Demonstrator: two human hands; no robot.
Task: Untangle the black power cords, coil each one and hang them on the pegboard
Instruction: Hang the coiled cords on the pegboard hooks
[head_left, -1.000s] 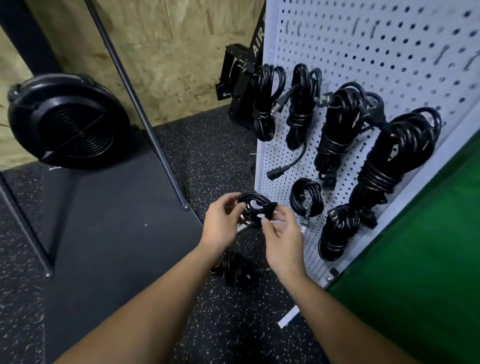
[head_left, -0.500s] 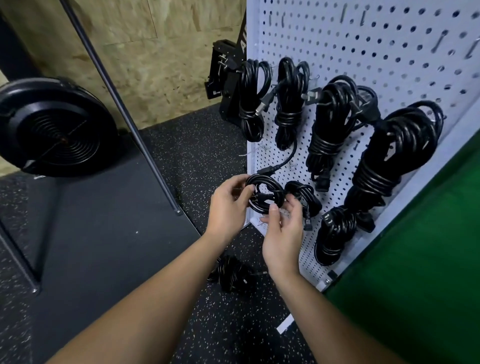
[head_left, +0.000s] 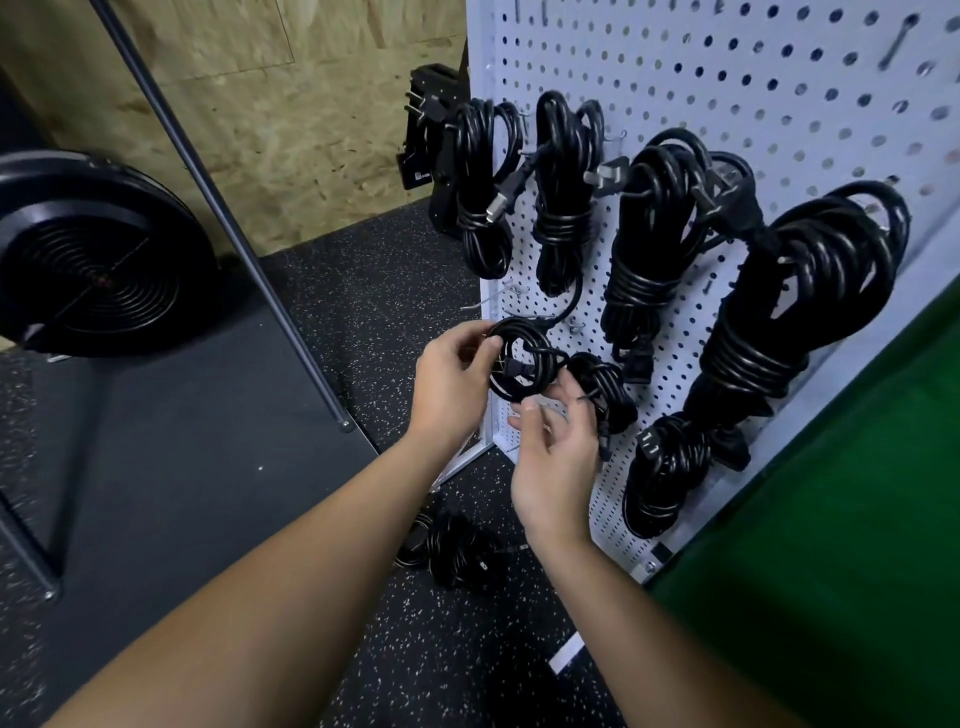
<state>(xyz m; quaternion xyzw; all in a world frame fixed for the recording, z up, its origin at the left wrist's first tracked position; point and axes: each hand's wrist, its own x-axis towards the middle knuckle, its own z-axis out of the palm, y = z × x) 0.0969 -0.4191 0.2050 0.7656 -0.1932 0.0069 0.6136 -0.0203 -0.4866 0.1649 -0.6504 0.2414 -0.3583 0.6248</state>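
The left hand grips the left side of a small coiled black cord, held up at the lower left corner of the white pegboard. The right hand pinches the coil's lower edge between thumb and curled fingers. Just right of it a small coil hangs on the board, with larger bundles hanging farther right. Another cord pile lies on the speckled floor below the hands.

Workshop or gym storage corner, white pegboard, speckled rubber floor, chipboard wall
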